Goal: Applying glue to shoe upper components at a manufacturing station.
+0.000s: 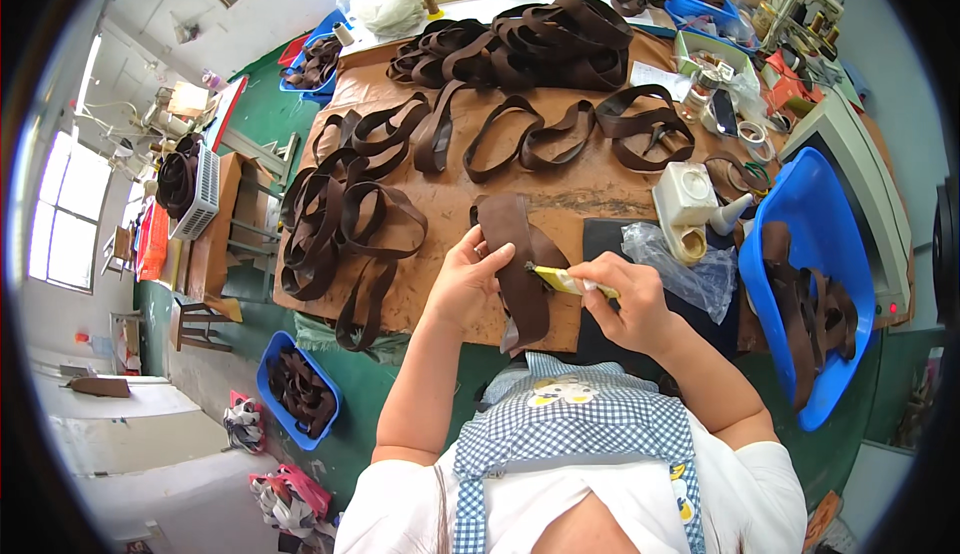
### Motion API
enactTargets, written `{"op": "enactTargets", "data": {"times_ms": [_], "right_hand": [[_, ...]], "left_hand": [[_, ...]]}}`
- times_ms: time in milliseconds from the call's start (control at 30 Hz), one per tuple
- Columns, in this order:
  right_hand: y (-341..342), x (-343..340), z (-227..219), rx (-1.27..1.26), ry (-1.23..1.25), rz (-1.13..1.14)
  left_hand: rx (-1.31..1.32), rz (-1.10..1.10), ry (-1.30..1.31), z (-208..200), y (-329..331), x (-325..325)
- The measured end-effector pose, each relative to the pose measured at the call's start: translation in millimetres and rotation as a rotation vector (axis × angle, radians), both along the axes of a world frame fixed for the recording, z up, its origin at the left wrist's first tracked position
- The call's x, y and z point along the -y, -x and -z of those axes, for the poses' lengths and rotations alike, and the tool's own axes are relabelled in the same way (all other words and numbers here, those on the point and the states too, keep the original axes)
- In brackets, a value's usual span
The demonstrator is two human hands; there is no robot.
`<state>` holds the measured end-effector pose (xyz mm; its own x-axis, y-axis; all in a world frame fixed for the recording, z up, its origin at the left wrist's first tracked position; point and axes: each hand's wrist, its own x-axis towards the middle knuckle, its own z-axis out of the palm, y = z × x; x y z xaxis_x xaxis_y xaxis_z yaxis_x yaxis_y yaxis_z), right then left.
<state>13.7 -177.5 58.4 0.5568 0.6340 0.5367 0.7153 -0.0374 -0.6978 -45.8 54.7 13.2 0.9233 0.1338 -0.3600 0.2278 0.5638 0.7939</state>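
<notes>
A wide dark brown strap is spread before me at the near edge of the worktable. My left hand pinches its left edge between thumb and fingers. In my right hand is a slim yellow tool, gripped like a pen. Its dark tip meets the strap or lies just over it; whether it is a brush I cannot tell. To the right of the strap stands a white plastic container, beside a small open pot with a yellowish rim.
Looped brown straps lie left and across the brown table covering, with a big heap behind. Right are crumpled clear plastic, a blue basin of straps and a monitor. Another blue basin sits on the floor.
</notes>
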Motion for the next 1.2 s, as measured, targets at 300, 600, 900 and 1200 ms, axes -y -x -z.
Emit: {"op": "enactTargets", "data": {"times_ms": [300,600,900,1200], "right_hand": [[1,22,5,0.041,0.013,0.004],[-15,25,-6,-0.031,-0.124,0.128],[-38,28,-4,0.067,-0.167,0.246],[-29,54,1,-0.301,-0.313,0.422]], "left_hand": [[-0.013,-0.02,0.093,-5,-6,-5],[0.012,0.023,0.101,-13,-21,6],[0.092,0.158,-0.019,-18,-19,25],[-0.056,0.112,0.27,-8,-46,14]]}}
